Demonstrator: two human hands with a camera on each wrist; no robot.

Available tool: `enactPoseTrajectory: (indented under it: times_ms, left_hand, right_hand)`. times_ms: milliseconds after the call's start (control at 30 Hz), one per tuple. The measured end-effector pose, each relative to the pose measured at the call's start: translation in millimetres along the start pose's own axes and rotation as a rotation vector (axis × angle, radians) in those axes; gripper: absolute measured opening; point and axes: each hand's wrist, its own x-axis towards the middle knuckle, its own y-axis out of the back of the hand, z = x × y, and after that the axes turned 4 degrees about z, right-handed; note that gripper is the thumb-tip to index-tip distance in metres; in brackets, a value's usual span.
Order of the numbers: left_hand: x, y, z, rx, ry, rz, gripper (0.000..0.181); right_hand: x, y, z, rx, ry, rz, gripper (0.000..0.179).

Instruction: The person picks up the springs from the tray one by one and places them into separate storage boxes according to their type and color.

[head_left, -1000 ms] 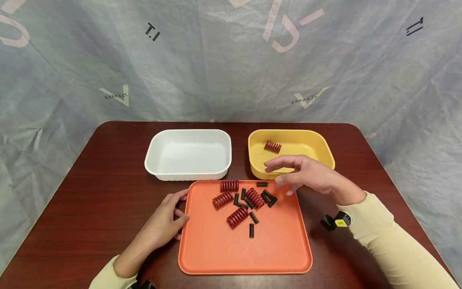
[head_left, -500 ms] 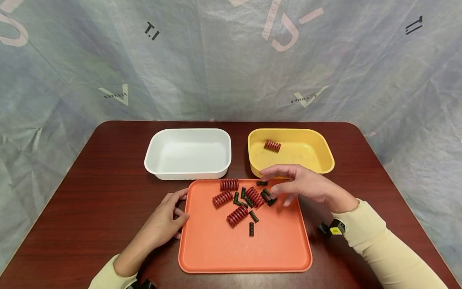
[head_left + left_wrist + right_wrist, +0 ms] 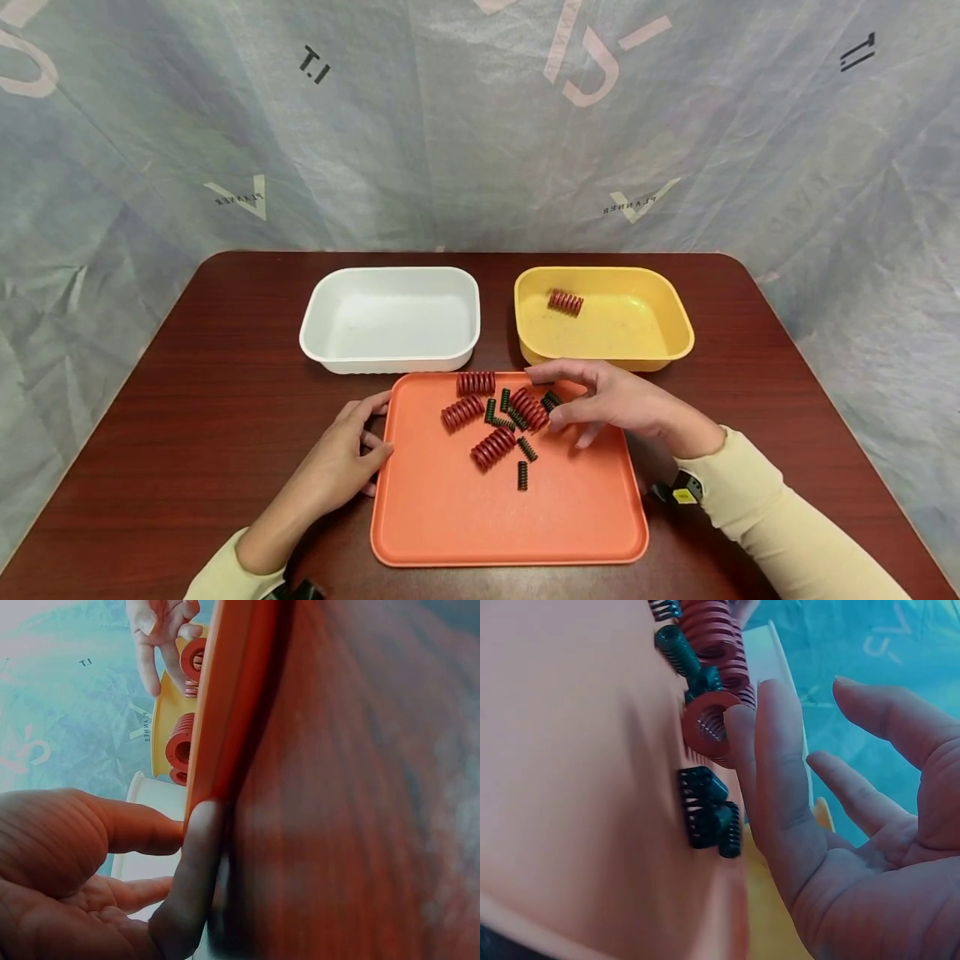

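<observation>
My left hand point(image 3: 337, 458) holds the left edge of an orange tray point(image 3: 510, 525); the left wrist view shows the tray's rim point(image 3: 206, 735) pinched between thumb and finger. Several large red coil springs point(image 3: 493, 449) and small dark green springs point(image 3: 522, 476) lie loose on the tray. Over its far right part is my right hand point(image 3: 622, 404), fingers spread and nothing between them. Its fingertips are right by a red spring point(image 3: 529, 410) and some green springs point(image 3: 551, 400), partly hidden beneath it. In the right wrist view a fingertip overlaps the red spring point(image 3: 701, 724).
Behind the tray on the brown table point(image 3: 225, 333) stand a white bin point(image 3: 390, 365) at left and a yellow bin point(image 3: 652, 364) at right. One red spring point(image 3: 566, 302) lies in the yellow bin. A grey printed sheet point(image 3: 450, 125) hangs at the back.
My right hand has moved left and toward the person, from the front of the yellow bin to over the springs. My left hand stays at the tray's edge.
</observation>
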Motion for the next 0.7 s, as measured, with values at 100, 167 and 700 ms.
enactPoseTrajectory:
  times_ms: [100,167,700]
  left_hand:
    - [0.0,-0.1,0.0,0.002,0.0,0.001,0.068]
    - [-0.1,-0.1,0.0,0.003,0.001,0.002,0.068]
    - [0.4,-0.2,-0.5,0.002,0.011,0.002,0.067]
  right_hand:
    - [2.6,-2.6,2.3,0.005,-0.003,0.0,0.066]
    - [4.7,-4.2,3.7,0.0,-0.006,-0.004,0.067]
    - [18.4,-13.6,4.5,-0.09,-0.041,0.014,0.071]
